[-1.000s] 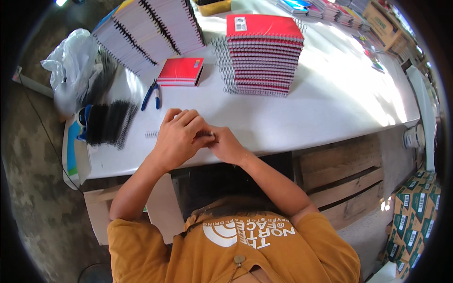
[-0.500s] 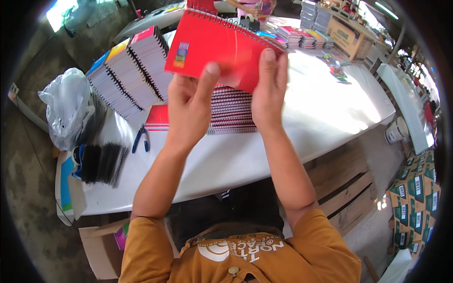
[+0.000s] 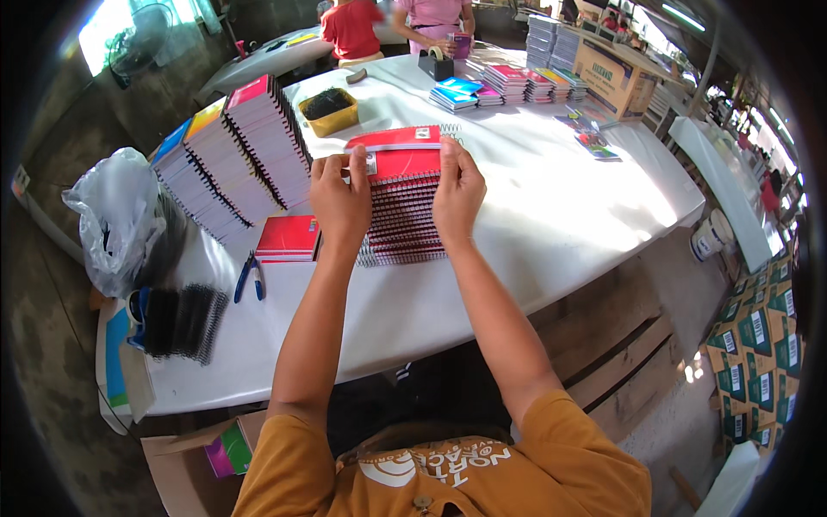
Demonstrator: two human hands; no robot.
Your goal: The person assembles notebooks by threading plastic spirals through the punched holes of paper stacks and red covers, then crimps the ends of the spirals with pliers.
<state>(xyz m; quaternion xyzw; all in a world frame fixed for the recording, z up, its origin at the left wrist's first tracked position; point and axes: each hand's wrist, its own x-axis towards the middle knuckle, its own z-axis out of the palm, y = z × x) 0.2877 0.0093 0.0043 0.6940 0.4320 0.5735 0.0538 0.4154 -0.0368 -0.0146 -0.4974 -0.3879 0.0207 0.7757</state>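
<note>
Biggest thing on my feed is the white table [image 3: 525, 258], smooth on top with bright patches of light. Then come the tall blocks of coil-bound books [image 3: 258, 129] off to the left, pale page edges striped with black spirals, and a crinkly, see-through plastic bag [image 3: 116, 207]. The stack of red notebooks [image 3: 405, 215] sits straight ahead, front all ridged with wire loops. My red notebook [image 3: 392, 138] is right over that stack: flat red cover, pale page edge facing me, whitish patch toward its right end. Can't tell if it touches the pile. My left hand [image 3: 340, 189] grips its left end, my right hand [image 3: 459, 185] the right. Smaller stuff: springy black coils [image 3: 179, 319], a yellow tub [image 3: 336, 123], blue-handled pliers [image 3: 250, 274].
</note>
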